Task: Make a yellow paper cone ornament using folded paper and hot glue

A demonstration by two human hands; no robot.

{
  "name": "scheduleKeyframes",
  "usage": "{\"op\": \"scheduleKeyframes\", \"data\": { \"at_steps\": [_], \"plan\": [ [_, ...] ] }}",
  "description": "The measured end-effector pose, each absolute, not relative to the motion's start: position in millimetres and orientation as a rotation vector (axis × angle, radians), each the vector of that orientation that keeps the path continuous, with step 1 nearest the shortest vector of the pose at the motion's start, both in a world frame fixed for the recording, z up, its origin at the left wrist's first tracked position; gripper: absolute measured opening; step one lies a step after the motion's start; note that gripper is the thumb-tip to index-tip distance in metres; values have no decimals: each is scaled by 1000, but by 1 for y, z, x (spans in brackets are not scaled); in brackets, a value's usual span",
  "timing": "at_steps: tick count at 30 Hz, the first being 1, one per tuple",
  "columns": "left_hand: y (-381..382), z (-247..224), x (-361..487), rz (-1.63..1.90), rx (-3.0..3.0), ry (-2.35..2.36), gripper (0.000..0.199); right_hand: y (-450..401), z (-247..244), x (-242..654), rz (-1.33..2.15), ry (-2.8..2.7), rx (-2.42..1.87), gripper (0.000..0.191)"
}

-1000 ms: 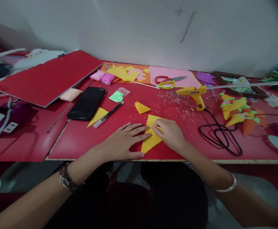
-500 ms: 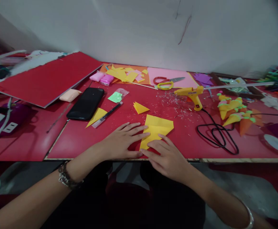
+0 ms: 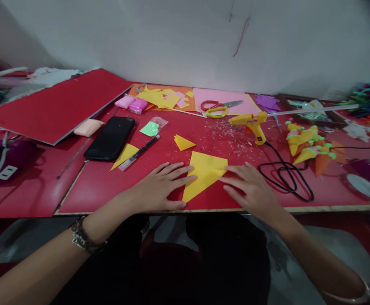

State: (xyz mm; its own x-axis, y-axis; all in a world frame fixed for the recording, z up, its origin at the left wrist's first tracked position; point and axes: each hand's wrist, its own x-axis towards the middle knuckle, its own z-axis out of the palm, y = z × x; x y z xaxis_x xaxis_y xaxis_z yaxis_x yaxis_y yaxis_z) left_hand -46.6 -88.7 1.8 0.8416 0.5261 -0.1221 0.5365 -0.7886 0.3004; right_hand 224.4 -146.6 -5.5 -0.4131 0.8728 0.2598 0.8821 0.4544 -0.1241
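A yellow sheet of paper [image 3: 205, 171] lies near the table's front edge, narrowing toward me, with a crease or fold along its right side. My left hand [image 3: 159, 186] is spread flat at its left side, fingertips resting on the paper. At the right edge, my right hand [image 3: 251, 188] touches the sheet with its fingertips, fingers extended and apart. Just beyond the sheet are small folded yellow pieces [image 3: 184, 142]. Left of those lie a capped pen [image 3: 139, 153], a yellow cut piece [image 3: 126, 156] and a black phone [image 3: 110, 138].
A yellow glue gun [image 3: 251, 123] with a looped black cord [image 3: 286, 169] sits to the right. Scissors [image 3: 218, 108] and paper scraps [image 3: 156, 96] lie at the back. Decorated paper cones [image 3: 302, 142] stand on the right; a red board [image 3: 57, 103] leans at left.
My right hand has moved right, from the lower middle of the yellow paper to its right edge. My left hand stays on the left side. The view has shifted slightly.
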Motion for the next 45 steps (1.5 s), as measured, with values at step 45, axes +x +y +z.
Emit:
{"op": "scheduleKeyframes", "data": {
  "at_steps": [45],
  "plan": [
    [-131,-11,-63,513,2841,783,27,-185,3,160,55,-2572,-1435,36]
  ]
}}
